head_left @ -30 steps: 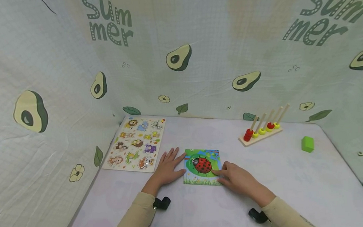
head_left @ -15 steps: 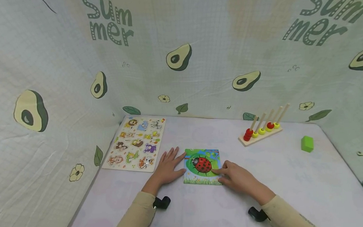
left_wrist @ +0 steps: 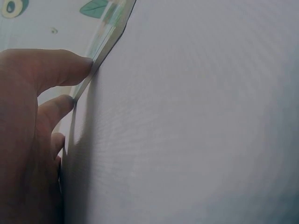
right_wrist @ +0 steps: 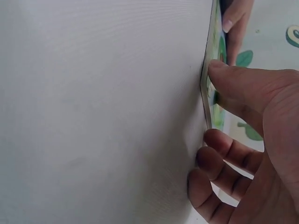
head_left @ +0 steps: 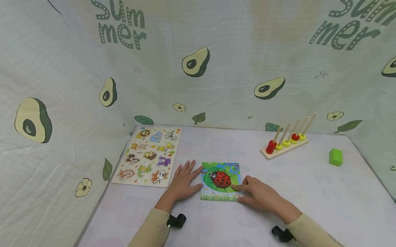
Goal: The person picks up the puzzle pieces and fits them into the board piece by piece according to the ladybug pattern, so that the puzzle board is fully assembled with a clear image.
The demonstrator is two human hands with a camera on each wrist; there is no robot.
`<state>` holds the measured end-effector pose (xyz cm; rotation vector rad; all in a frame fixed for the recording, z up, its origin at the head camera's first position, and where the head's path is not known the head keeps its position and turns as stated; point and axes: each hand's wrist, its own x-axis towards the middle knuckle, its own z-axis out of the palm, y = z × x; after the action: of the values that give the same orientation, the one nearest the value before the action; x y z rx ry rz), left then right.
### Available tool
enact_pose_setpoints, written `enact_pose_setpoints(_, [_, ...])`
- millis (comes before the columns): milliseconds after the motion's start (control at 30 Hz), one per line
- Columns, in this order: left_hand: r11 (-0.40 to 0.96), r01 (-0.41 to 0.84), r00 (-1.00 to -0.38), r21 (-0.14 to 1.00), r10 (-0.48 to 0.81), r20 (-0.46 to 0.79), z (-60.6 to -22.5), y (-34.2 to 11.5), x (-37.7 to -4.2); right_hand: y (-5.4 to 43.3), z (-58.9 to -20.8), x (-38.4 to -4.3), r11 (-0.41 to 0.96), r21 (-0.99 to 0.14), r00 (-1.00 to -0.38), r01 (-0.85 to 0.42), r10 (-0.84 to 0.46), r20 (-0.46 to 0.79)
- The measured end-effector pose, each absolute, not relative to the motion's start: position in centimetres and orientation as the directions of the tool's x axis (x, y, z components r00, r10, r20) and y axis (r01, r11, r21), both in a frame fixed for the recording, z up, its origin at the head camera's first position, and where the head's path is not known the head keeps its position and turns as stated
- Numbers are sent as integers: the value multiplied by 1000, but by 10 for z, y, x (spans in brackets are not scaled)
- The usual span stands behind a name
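Note:
A square ladybug puzzle (head_left: 220,178) lies flat on the table in the head view, its red spotted ladybug in the middle of a green leaf. My left hand (head_left: 183,184) rests spread at its left side, with thumb and index fingertip at that edge. From the right, my right hand (head_left: 258,194) reaches over the puzzle. Its index finger touches the picture by the ladybug's lower right side, and the thumb is at the lower right corner. The right wrist view shows the other fingers (right_wrist: 212,161) bent beside the board's edge.
An animal peg puzzle board (head_left: 148,157) lies behind and left of my left hand. At the back right stands a wooden bead stacker (head_left: 285,144) with upright pegs and red and yellow beads. A green block (head_left: 335,157) sits farther right. Printed cloth (head_left: 230,98) walls the table.
My right thumb has slid slightly down toward the puzzle's lower right corner. The left hand and the puzzle stay where they were.

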<state>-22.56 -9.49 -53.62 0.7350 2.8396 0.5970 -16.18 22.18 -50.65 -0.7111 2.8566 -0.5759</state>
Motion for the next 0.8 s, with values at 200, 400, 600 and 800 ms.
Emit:
enact_pose_setpoints(200, [807, 431, -871, 404, 489, -49, -537, -96, -226, 221, -510, -161, 812, -410, -883, -415, -468, -33])
enact_pose_setpoints(400, [810, 427, -874, 402, 484, -48, -539, -96, -226, 225, -514, -160, 807, -446, -897, -387, -441, -21])
enact_pose_setpoints(600, [804, 432, -872, 408, 489, -39, -541, -96, -226, 232, -514, -157, 814, -464, -917, -348, -400, -13])
enact_pose_setpoints(800, [796, 428, -872, 428, 488, -36, -541, -98, -227, 244, -508, -157, 843, -459, -941, -282, -336, -38])
